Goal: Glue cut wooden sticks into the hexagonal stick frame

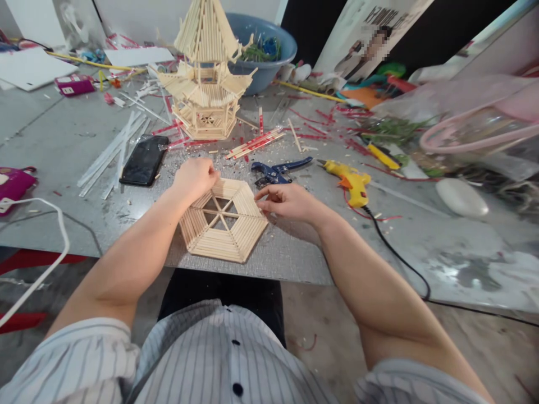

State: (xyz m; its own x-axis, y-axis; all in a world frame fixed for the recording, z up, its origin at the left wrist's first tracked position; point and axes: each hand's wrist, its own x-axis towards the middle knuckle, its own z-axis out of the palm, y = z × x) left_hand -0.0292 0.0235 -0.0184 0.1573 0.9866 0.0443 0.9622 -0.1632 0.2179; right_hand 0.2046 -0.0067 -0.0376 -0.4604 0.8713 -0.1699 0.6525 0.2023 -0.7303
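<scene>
A flat hexagonal frame of thin wooden sticks [246, 235], with spokes across its open centre, lies at the table's front edge. My left hand [197, 177] is closed at its upper left corner, the fingertips curled down and mostly hidden. At the right corner, my right hand [286, 202] pinches the frame's edge between thumb and fingers. Just beyond the frame are blue cutters [273, 170]. A yellow glue gun [353, 182] lies to the right of my right hand. Behind stands a tiered wooden stick pagoda [206, 90].
A black phone [144, 160] and clear glue sticks [112, 148] lie left. A blue basin [269, 62] stands behind the pagoda. Red-and-white wrapped sticks [256, 143], a white oval object [462, 197] and plastic scraps are scattered about. The glue gun's black cord [398, 255] runs off the front edge.
</scene>
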